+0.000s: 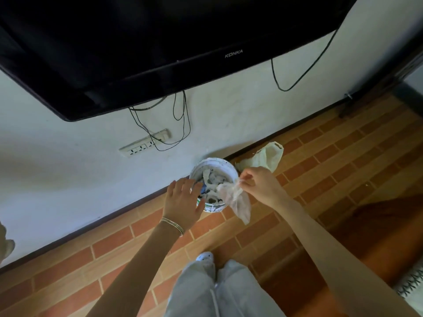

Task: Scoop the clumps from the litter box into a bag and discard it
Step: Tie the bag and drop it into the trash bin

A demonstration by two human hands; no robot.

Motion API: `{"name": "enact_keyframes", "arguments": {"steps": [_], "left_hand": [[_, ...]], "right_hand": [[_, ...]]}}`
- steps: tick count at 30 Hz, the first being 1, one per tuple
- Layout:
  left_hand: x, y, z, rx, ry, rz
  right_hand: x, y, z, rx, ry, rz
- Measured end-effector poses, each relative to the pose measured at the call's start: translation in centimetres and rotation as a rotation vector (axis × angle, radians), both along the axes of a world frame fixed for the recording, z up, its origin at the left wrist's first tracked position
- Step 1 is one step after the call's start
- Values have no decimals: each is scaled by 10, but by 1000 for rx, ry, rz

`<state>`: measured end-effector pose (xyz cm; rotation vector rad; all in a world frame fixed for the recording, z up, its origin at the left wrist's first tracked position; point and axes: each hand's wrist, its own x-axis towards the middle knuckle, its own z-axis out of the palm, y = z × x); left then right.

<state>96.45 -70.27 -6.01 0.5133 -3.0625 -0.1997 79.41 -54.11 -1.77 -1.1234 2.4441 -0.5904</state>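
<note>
Beside the wall, bucket (214, 208): white, part full of crumpled rubbish, standing on the tiled floor; it looks like the discard point.
Left hand (180, 202): open, fingers spread, holding nothing, over the bucket's left rim.
Right hand (258, 184): fingers (243, 179) pinch the bag's gathered neck.
Bag (235, 200): small, translucent, hanging at the bucket's near right rim, not yet dropped in.
Done: scooping and bagging, seemingly; no litter box shows.
Left: release the bag into the bucket.
</note>
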Motion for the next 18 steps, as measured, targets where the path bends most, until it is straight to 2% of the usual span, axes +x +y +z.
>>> {"name": "enact_keyframes", "arguments": {"steps": [14, 18], "left_hand": [[-71, 10, -20, 61, 16, 241], [-86, 21, -30, 65, -38, 325]], "right_hand": [[-92, -51, -32, 84, 57, 188], [-109, -56, -46, 70, 50, 239]]}}
